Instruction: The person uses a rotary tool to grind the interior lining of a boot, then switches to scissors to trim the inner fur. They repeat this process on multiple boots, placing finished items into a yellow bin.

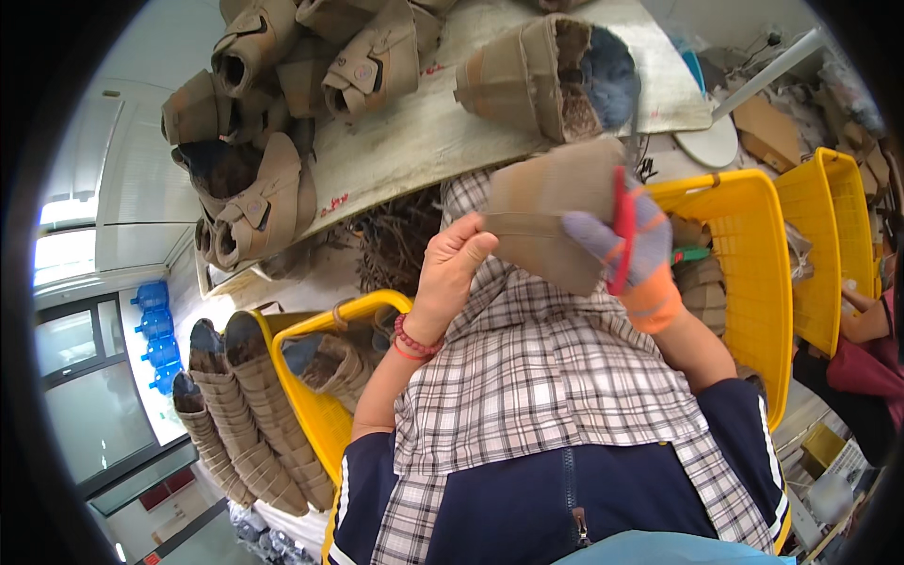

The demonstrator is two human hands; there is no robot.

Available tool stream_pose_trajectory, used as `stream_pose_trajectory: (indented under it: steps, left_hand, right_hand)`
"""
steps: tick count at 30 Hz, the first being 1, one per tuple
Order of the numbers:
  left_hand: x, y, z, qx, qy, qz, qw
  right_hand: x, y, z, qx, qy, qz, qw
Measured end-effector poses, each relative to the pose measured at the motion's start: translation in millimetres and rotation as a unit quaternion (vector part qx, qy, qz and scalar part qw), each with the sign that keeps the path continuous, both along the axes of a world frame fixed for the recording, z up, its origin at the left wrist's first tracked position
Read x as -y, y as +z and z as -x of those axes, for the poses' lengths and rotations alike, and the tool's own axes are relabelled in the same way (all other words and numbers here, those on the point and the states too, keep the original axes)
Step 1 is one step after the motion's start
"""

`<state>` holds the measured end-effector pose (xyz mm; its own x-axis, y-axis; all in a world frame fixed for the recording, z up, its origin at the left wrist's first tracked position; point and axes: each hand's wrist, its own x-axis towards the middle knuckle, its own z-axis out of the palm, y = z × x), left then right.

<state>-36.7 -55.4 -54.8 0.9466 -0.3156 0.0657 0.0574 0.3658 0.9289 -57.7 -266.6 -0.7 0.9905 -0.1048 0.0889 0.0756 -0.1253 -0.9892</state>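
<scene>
A brown fabric shoe upper [546,202] is held in front of my lap, above the plaid apron. Bare except for red bracelets at the wrist, my left hand [452,268] is closed, pinching the upper's left edge between thumb and fingers. My right hand [648,250] wears a purple and orange glove. It is closed around a red-handled tool [622,226], with its thumb against the upper's right side. The tool's working end is hidden, so I cannot tell its exact kind. Another upper with dark fur lining [527,80] lies on the worktable beyond.
The pale worktable [414,141] carries piled uppers [367,61] at its left. Yellow baskets flank me, one on the left [306,391] and one on the right [767,273]. Stacked uppers [250,414] stand outside the left basket. Another person [862,348] is at far right.
</scene>
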Motion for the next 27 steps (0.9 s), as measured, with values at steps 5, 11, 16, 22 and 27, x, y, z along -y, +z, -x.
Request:
stream_pose_trajectory:
  steps: [5,11,16,22,27]
  left_hand:
    - [-14.7,-38.5,-110.0,-0.013,0.194,0.038,0.98]
    - [39.3,-59.4,-198.1,-0.039,0.081,0.048,0.995]
    - [59.9,-40.7,-186.7,-0.042,0.013,0.15,0.988]
    - [40.6,-65.8,-193.7,0.103,0.276,-0.203,0.934]
    - [-107.7,6.7,-96.4,0.35,0.551,-0.539,0.532]
  right_hand:
    - [62.4,1.2,-46.9,0.148,-0.17,0.02,0.974]
    - [78.0,-39.9,-158.7,0.105,-0.062,0.093,0.988]
    - [73.9,-89.0,-213.0,0.109,0.044,-0.066,0.991]
    - [57.8,-123.3,-220.1,0.305,-0.145,0.225,0.914]
    - [93.1,-120.4,-158.3,0.094,-0.064,-0.16,0.981]
